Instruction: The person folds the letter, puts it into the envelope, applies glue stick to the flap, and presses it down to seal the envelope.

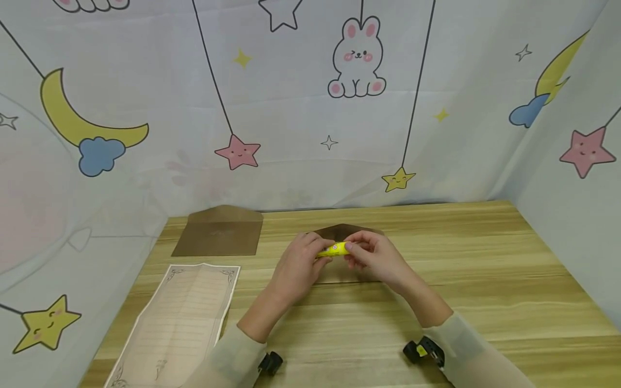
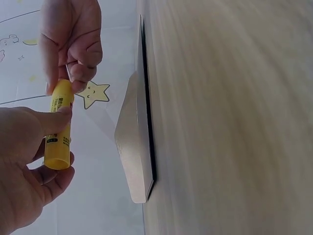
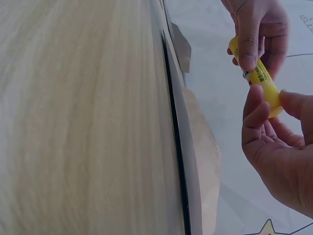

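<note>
A yellow glue stick (image 1: 335, 249) is held level between both hands, above a brown envelope (image 1: 342, 230) whose flap points to the back. My left hand (image 1: 298, 267) grips the body of the glue stick, thumb on one side and fingers behind. At the other end my right hand (image 1: 380, 258) pinches its tip between thumb and fingers. In the right wrist view the glue stick (image 3: 264, 81) is raised over the envelope (image 3: 200, 156), and printed black lettering shows on its side. Both hands cover much of the envelope in the head view.
A second brown envelope (image 1: 218, 237) lies at the back left of the wooden table (image 1: 485, 280). In front of it is a sheet of lined letter paper (image 1: 184, 318) with ornate corners. A printed cloth (image 1: 301, 108) hangs behind the table.
</note>
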